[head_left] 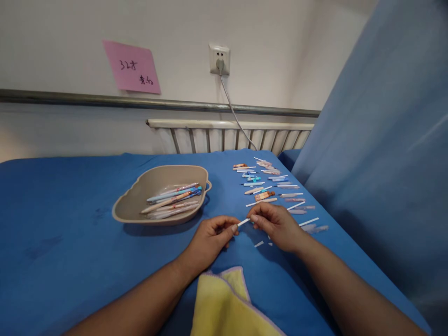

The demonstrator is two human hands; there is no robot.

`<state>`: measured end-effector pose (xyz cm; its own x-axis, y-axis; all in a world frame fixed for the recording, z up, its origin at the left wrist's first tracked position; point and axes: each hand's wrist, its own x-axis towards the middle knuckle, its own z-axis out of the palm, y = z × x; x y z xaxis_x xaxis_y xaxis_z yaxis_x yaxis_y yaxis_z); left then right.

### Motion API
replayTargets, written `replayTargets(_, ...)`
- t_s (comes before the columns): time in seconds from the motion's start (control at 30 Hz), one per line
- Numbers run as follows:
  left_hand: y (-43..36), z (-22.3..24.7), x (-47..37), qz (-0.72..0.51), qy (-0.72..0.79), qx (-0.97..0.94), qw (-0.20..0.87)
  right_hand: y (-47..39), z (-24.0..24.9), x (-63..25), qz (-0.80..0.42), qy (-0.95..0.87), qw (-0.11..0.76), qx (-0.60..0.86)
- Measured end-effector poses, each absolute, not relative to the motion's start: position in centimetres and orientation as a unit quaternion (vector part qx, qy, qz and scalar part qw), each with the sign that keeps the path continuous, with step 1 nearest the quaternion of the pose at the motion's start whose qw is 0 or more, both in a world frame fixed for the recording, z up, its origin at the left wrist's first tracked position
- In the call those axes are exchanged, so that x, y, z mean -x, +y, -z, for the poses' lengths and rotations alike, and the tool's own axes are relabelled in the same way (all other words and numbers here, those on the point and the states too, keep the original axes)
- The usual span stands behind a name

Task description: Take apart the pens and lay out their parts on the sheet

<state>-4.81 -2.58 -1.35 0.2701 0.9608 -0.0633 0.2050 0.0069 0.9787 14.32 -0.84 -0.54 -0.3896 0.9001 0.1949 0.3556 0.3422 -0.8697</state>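
A thin white stick (244,222), perhaps a pen refill or tube, spans the gap between my two hands. My left hand (215,235) pinches its near end, and my right hand (275,225) pinches the far end. Both hands are held low over the blue cloth, just in front of rows of pen parts. Close under the right hand lie small white pieces (259,244). Beyond it, pen barrels, caps and white sticks are laid out in groups, among them an orange-brown piece (264,196) and a white stick (310,222).
A beige basin (121,212) holding several pens (175,200) stands left of my hands. A yellow cloth (224,308) lies in front of me. Blue curtain (385,140) hangs along the right edge. Behind the bed, a cable (233,109) runs down from a wall socket (220,53).
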Motion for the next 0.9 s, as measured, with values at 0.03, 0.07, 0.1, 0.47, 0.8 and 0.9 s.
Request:
replayTargets(0.03, -2.6, 1.3, 4.8, -0.364, 0.484, -0.603, 0.519, -0.9, 0.5, -14.3, -0.389, -0.737, 0.353, 0.425)
replayTargets(0.07, -2.6, 1.3, 4.8, -0.365, 0.485, -0.602, 0.52, -0.9, 0.5, -14.3, -0.39, -0.737, 0.354, 0.425)
replayTargets(0.1, -2.6, 1.2, 4.8, -0.364, 0.486, -0.601, 0.521, -0.9, 0.5, -14.3, -0.388, -0.738, 0.354, 0.424)
replayTargets(0.47, -2.7, 1.2, 4.8, -0.354, 0.48, -0.609, 0.523, -1.1, 0.2, -14.1, -0.354, -0.759, 0.336, 0.431)
replayTargets(0.8, -2.7, 1.1, 4.9, -0.354, 0.475, -0.595, 0.543, -0.9, 0.6, -13.4, -0.553, -0.602, 0.411, 0.405)
replayTargets(0.9, -2.8, 1.0, 4.9, -0.352, 0.472, -0.586, 0.556, -0.8, 0.7, -13.3, -0.573, -0.581, 0.419, 0.398)
